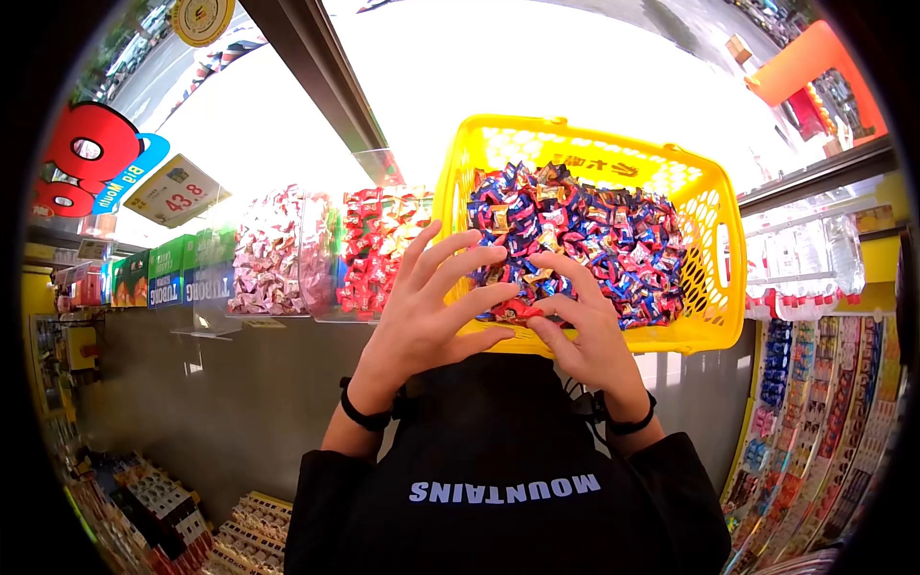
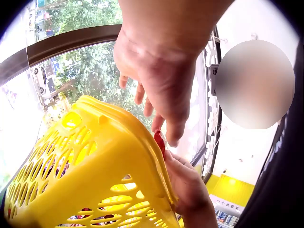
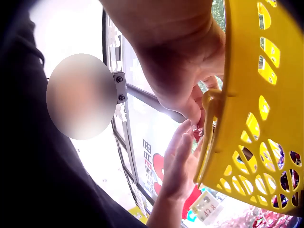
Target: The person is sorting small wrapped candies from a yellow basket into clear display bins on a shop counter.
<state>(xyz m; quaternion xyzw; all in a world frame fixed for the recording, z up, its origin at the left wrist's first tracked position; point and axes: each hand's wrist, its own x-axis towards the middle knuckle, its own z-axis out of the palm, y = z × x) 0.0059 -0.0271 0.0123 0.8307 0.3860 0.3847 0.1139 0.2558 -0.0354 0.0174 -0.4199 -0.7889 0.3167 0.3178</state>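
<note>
A yellow shopping basket [image 1: 719, 206] holds a heap of wrapped candies [image 1: 585, 240], mostly blue with some red and gold. Over its near rim, my right hand [image 1: 589, 335] pinches a red-wrapped candy [image 1: 516, 311] between thumb and index finger. From the left, my left hand [image 1: 426, 311] reaches in with spread, fairly straight fingers, its index fingertip and thumb close to the same candy. In the left wrist view the red candy [image 2: 160, 141] shows between the fingertips of both hands, just outside the basket's rim. The right wrist view has it partly hidden at the right thumb.
Left of the basket stand clear bins of pink candies [image 1: 271, 254] and red candies [image 1: 369, 249], then green Tuborg cartons [image 1: 172, 264] under a price card [image 1: 177, 192]. A window frame [image 1: 321, 77] runs behind. Shelves of packaged goods [image 1: 815, 412] stand at right.
</note>
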